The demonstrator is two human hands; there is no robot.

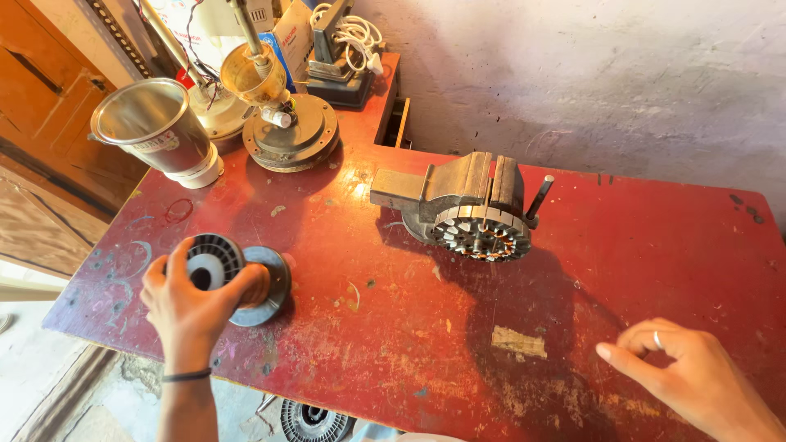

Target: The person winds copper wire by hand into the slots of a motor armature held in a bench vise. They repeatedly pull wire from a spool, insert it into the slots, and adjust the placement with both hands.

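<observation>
We have our left hand (pixel 192 307) wrapped around a spool of copper wire (pixel 237 280) near the left end of the red table (pixel 393 327), fingers curled over its dark ribbed end and thumb against the wound wire, with the spool's grey flange resting on the tabletop. A dark band sits on that wrist. Our right hand (pixel 692 376) hovers over the right front part of the table, loose and holding nothing, the fingers half curled and a ring on one of them; it is well apart from the spool. Between the two hands, farther back, a grey vise (pixel 458 192) stands on the table with a round slotted motor core (pixel 481 233) clamped in it, its handle sticking out on the right. At the back left corner we see a shiny metal jar (pixel 155 131) tilted on a white base, and just beside it a round motor housing (pixel 291 135) with a shaft rising from it. Below the table's front edge another round slotted part (pixel 315 421) lies on the floor
</observation>
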